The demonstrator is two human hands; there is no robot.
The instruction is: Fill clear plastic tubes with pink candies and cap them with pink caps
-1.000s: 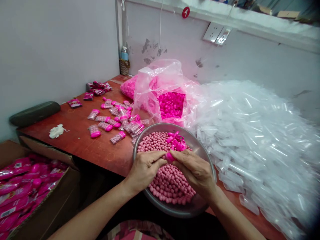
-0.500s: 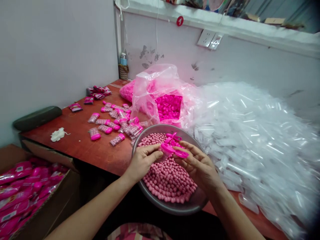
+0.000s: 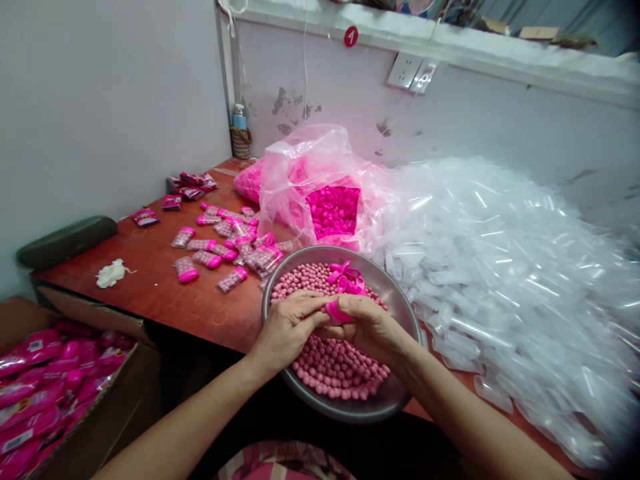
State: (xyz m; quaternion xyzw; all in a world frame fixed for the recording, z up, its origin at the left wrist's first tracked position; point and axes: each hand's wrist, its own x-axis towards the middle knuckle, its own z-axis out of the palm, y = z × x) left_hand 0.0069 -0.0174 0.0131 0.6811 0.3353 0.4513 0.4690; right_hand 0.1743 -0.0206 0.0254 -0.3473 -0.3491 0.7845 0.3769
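Over a grey metal bowl (image 3: 417,327), my two hands meet around one small container. My left hand (image 3: 285,330) is closed around its body, which the fingers mostly hide. The thumb and fingers of my right hand (image 3: 373,327) pinch its bright pink cap (image 3: 338,311). Below them, round pink candies (image 3: 340,370) fill much of the bowl. Several loose pink caps (image 3: 349,277) lie on the candies towards the back of the bowl.
Left of the bowl lie capped containers of candies (image 3: 233,279) on the red table (image 3: 165,293). Behind stands a plastic bag of pink caps (image 3: 333,210). Clear empty containers (image 3: 500,267) heap up at right. A cardboard box (image 3: 117,393) holds pink packs at lower left.
My right hand has moved left and turned over, and its thumb now presses on the pink cap. Another cap seen in its fingers before no longer shows there. The view has shifted slightly.
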